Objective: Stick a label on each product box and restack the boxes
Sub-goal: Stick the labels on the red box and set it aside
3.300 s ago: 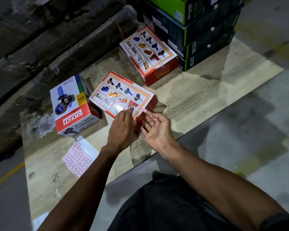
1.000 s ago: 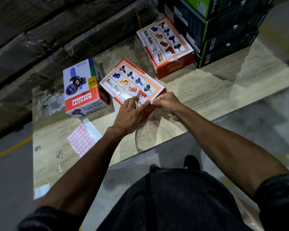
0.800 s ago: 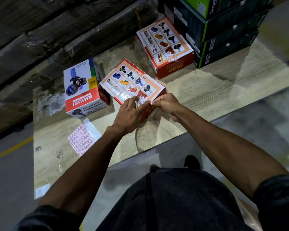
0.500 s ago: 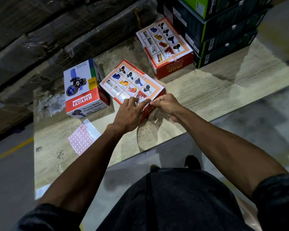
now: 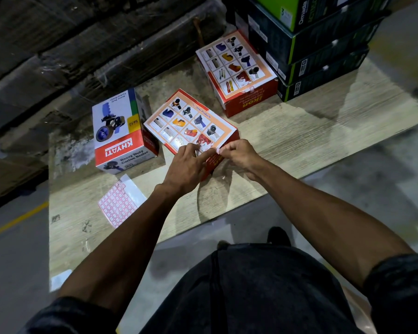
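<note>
Centre frame: our right hand point(image 5: 239, 154) pinches a small white label point(image 5: 218, 150) at the red picture-grid box point(image 5: 191, 126); left hand point(image 5: 187, 165) rests open-fingered on its near edge.

Person seen from above, dark clothing, bare forearms, bare hands.
Left hand point(image 5: 187, 168) and right hand point(image 5: 239, 154) at frame centre, no gloves, no rings or watch visible. Forearms bare up to the elbows. Dark short sleeve point(image 5: 401, 285) at lower right edge, cuff slightly bunched; matching dark sleeve point(image 5: 65, 317) at lower left corner. Dark grey-black garment point(image 5: 246, 292) fills bottom centre, one vertical seam down its left part. Dark shoe tip point(image 5: 278, 236) just above it.
</note>
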The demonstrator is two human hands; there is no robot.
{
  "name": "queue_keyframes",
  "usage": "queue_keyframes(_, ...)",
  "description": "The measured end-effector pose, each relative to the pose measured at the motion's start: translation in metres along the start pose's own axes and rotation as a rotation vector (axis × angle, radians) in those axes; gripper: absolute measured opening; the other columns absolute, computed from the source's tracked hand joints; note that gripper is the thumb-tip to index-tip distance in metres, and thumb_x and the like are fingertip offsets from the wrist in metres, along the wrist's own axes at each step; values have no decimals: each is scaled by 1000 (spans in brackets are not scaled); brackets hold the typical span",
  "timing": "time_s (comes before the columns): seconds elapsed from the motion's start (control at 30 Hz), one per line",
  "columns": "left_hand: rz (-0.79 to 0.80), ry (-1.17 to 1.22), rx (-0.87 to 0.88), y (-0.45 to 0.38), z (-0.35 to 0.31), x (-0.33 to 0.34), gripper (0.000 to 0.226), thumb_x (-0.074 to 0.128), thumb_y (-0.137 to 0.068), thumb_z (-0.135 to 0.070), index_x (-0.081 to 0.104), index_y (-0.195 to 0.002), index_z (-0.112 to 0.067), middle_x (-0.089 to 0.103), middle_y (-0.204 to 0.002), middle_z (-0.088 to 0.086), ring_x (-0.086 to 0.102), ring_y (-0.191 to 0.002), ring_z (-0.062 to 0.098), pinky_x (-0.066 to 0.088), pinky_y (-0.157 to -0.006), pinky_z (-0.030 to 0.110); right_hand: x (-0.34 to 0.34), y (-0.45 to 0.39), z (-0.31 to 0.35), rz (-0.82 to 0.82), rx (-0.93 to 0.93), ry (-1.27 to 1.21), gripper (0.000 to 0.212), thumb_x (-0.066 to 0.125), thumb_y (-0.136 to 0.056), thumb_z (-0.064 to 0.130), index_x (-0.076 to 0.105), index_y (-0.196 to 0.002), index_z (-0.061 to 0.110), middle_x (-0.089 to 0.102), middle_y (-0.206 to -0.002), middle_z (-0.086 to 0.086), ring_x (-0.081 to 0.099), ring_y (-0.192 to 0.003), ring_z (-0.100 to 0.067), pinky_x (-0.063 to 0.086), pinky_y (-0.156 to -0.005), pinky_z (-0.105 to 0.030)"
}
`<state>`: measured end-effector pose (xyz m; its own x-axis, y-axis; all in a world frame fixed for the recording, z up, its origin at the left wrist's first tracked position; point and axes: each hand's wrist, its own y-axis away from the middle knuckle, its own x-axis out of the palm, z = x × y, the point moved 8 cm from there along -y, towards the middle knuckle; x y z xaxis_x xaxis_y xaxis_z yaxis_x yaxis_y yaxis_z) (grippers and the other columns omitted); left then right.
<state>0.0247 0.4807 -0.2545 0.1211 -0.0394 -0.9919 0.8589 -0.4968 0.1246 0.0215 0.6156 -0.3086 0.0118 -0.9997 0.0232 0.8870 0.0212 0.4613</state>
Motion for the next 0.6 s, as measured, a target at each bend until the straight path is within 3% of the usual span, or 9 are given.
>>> queue_keyframes(0.17, -30, 27, -20, 7, -5, 2, 48, 57, -95, -25, 47, -142, -20, 47, -132, 26, 46, -117, 42, 42, -94, 47, 3, -4, -4, -7, 5, -8, 25, 65, -92, 10, 65, -68, 14, 66, -81, -8, 61, -79, -18, 55, -79, -37)
queue_keyframes(0.27, -33, 36, -35, 8, -6, 3, 50, 58, -94, -23, 46, -143, -19, 45, -135, 26, 44, -121, 42, 42, -96, 48, 5, -8, -8, -21, 17, -12, 26, 65, -92, 11, 66, -66, 13, 68, -97, -20, 64, -85, -21, 55, -88, -40)
queue_keyframes(0.33, -36, 44, -46, 9, -7, 4, 50, 57, -94, -23, 46, -143, -19, 45, -136, 26, 44, -122, 42, 42, -97, 48, 4, -11, -12, -49, 21, -7, 29, 66, -92, 12, 65, -63, 13, 67, -105, -22, 64, -84, -19, 57, -85, -35)
queue_keyframes(0.47, -67, 35, -46, 9, -8, 2, 49, 60, -94, -20, 49, -141, -18, 47, -134, 28, 47, -119, 44, 45, -93, 48, 4, -12, -13, -87, 21, 22, 37, 65, -93, 12, 58, -57, 11, 59, -87, -9, 53, -68, -8, 46, -63, -18)
queue_keyframes(0.6, -80, 35, -39, 10, -10, 2, 49, 62, -92, -18, 50, -140, -16, 48, -131, 29, 47, -118, 45, 46, -93, 50, 4, -14, -15, -103, 34, 55, 36, 67, -92, 16, 57, -58, 10, 62, -94, -12, 53, -68, -9, 44, -60, -16)
